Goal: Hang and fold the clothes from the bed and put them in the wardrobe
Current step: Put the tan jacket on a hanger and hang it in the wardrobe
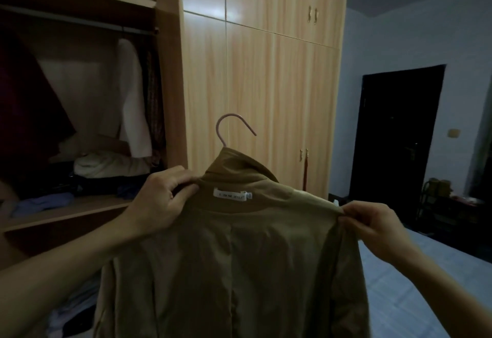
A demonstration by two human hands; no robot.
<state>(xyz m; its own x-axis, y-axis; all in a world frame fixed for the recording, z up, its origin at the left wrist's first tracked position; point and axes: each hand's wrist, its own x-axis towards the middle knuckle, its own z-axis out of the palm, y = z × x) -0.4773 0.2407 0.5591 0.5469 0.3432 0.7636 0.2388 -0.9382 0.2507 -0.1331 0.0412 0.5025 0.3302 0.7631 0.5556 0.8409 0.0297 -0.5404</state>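
A tan jacket [239, 271] hung in the lower centre of the frame, its lining and white neck label [232, 195] facing the camera, already on a pink hanger [234, 130] whose hook stood up above the collar. The left hand [159, 199] was curled round the jacket's shoulder beside the collar, fingers bunching the cloth. The right hand [372, 223] pinched the other shoulder tip at the right of the frame.

The cloth looked soft and limp, draping in loose folds, probably light to middling in weight. The lining appeared smooth, so it could slide off the hanger if tilted. The shoulders were the sensible places to hold while settling it; for carrying, the hook or the hanger neck under the collar seemed the better grip.

The open wardrobe [170, 71] filled the upper left, its rail [80, 22] crossing near the top, with other garments hanging below it.
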